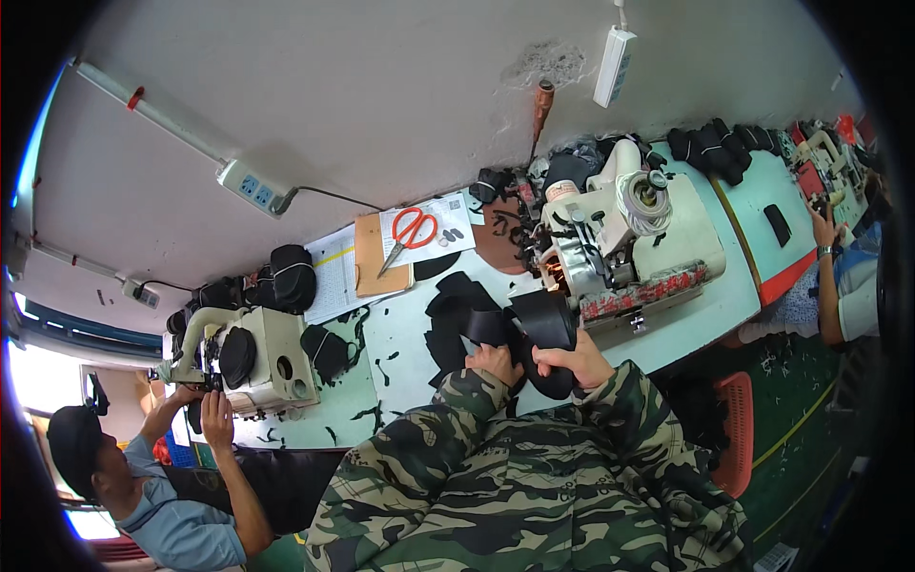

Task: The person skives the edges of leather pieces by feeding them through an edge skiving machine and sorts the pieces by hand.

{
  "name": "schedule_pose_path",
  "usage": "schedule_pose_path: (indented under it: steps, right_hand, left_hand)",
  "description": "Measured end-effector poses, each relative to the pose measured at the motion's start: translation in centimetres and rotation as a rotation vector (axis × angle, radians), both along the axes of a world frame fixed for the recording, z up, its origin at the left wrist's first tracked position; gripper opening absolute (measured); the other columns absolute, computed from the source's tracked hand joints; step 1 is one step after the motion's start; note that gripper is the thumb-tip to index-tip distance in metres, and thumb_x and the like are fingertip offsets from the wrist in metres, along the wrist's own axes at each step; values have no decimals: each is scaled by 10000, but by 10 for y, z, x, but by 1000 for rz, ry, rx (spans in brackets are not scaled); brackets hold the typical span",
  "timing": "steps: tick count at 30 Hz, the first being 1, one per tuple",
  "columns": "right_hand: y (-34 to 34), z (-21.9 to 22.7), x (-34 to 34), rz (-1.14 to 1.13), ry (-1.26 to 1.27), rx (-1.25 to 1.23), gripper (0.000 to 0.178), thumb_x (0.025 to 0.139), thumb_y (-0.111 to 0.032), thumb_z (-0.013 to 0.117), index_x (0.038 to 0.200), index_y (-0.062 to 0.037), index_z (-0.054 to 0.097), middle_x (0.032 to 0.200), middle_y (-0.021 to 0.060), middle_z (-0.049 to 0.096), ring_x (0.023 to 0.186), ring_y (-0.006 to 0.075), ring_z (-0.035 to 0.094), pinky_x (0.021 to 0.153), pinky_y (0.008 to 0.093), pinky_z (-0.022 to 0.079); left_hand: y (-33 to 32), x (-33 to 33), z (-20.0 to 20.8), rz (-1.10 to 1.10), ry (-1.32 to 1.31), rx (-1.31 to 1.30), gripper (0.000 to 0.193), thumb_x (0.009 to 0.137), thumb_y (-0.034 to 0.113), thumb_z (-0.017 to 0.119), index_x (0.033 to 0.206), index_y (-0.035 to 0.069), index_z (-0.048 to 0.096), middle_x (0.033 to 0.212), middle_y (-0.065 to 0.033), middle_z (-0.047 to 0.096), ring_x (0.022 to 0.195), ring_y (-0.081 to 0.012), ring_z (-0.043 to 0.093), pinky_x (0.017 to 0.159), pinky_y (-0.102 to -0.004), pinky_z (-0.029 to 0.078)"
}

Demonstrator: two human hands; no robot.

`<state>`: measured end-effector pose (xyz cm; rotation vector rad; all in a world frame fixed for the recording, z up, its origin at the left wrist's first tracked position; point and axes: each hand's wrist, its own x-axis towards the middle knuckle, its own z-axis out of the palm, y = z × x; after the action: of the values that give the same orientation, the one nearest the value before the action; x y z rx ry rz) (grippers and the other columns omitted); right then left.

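My right hand point(577, 364) grips a curved, smooth black leather-like piece point(545, 319), thumb across its lower edge. Just left of it, my left hand point(494, 362) is closed on another black leather-like piece point(487, 327), its fingertips partly hidden. Below and between the hands, more black material hangs at the table edge. A loose pile of flat black cut pieces point(448, 329) lies beside my left hand on the white table point(400, 343). Close beyond my right hand stands a cream sewing machine point(681, 224) with a spool of pale thread on top.
Orange-handled scissors point(412, 234) lie on papers and a brown clipboard point(376, 262). Tied black bundles point(293, 276) line the wall. At left, a person in a light blue shirt point(176, 520) works at another sewing machine point(257, 362). A pink basket point(736, 434) stands at right, near another person's arm point(827, 296).
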<state>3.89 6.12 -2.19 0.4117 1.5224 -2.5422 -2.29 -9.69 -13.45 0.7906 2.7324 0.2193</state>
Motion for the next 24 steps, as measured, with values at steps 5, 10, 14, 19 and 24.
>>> schedule_pose_path:
  steps: [5, 10, 14, 19, 24]
  right_hand:
    - [-1, -7, -4, 27, -7, 26, 158, 755, -129, 643, 819, 3, 583, 706, 50, 582, 605, 115, 553, 583, 244, 432]
    - [-3, -2, -2, 54, -6, 42, 154, 756, -126, 641, 821, 2, 584, 709, 50, 582, 607, 116, 554, 582, 244, 431]
    - [1, 1, -1, 2, 2, 28, 154, 759, -134, 643, 814, -1, 587, 709, 45, 583, 595, 109, 551, 572, 243, 430]
    - [-17, -16, -14, -103, -86, 257, 230, 776, -229, 660, 793, -6, 604, 692, 38, 588, 531, 102, 534, 514, 252, 428]
    - [-56, -65, -31, -38, -176, 791, 325, 777, -228, 678, 945, 39, 601, 853, 61, 634, 744, 100, 578, 683, 253, 457]
  left_hand:
    - [-1, -12, -14, 22, -106, 12, 477, 608, 334, 708, 976, 60, 579, 932, -166, 548, 850, -304, 597, 646, -436, 489]
    - [5, -1, 7, -47, 115, -26, 386, 612, 288, 684, 928, 99, 570, 927, -159, 550, 740, -321, 620, 637, -444, 490]
    - [-18, -28, 1, 52, -100, 90, 321, 663, 267, 632, 900, 61, 569, 862, -188, 577, 708, -367, 611, 663, -448, 479]
    - [-61, -64, 24, 148, -498, 496, 190, 788, 166, 528, 842, -15, 546, 736, -242, 557, 732, -371, 592, 641, -408, 434]
    - [-46, -27, 78, 44, -516, 790, 134, 764, 72, 642, 825, -23, 569, 665, -54, 554, 654, -73, 484, 619, -242, 423]
